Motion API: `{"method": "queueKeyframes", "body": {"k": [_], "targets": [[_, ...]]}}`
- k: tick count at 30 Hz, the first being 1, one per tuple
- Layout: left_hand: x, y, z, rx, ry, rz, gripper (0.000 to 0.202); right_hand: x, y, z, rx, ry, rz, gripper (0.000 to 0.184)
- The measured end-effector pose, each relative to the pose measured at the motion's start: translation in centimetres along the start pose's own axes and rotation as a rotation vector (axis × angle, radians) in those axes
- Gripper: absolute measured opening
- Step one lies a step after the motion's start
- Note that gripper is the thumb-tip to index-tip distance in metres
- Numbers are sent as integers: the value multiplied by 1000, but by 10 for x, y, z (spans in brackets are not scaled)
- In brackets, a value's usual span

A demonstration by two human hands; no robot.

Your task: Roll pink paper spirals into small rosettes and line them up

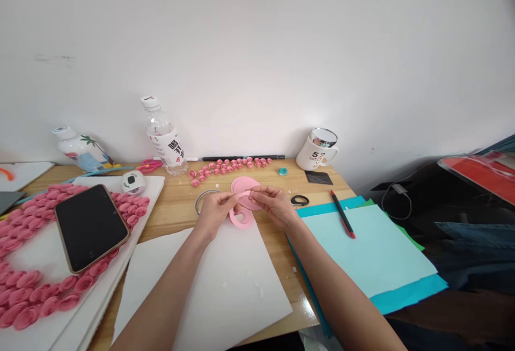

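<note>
A pink paper spiral strip [241, 221] is pinched between my left hand [216, 210] and my right hand [273, 203]. Its loose curl hangs below the fingers, over the far edge of a white sheet [209, 281]. Fingers of both hands are closed on the strip and nearly meet. Just behind them lie pink paper discs [243, 183], partly covered by the hands. A grey ring [199, 200] shows beside my left hand, mostly hidden. Black scissor handles [300, 200] sit right of my right hand.
Rolled pink paper flowers [229, 166] line the wall, with one teal roll [282, 171]. A bottle [164, 141] and a mug [317, 150] stand at the back. Left, a phone [92, 226] rests on a flower-covered board [36, 265]. Right are blue sheets [366, 249] and a pen [343, 214].
</note>
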State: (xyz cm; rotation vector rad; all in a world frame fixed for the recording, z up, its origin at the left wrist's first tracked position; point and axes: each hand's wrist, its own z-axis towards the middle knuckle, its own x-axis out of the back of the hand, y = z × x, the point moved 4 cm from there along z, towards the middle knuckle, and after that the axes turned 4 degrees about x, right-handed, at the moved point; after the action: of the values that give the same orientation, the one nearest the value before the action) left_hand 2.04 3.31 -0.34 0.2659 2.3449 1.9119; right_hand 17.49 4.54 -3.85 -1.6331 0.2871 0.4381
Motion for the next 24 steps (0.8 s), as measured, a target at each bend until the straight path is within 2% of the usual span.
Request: {"method": "queueKeyframes", "body": {"k": [11,24], "targets": [[-1,1,-1,-65,-45,74,30,-2,-4,-1,47,-15,-37,14],[1,0,0,-25,-22,42,30,1,1,2,5,-5,8,24]]}}
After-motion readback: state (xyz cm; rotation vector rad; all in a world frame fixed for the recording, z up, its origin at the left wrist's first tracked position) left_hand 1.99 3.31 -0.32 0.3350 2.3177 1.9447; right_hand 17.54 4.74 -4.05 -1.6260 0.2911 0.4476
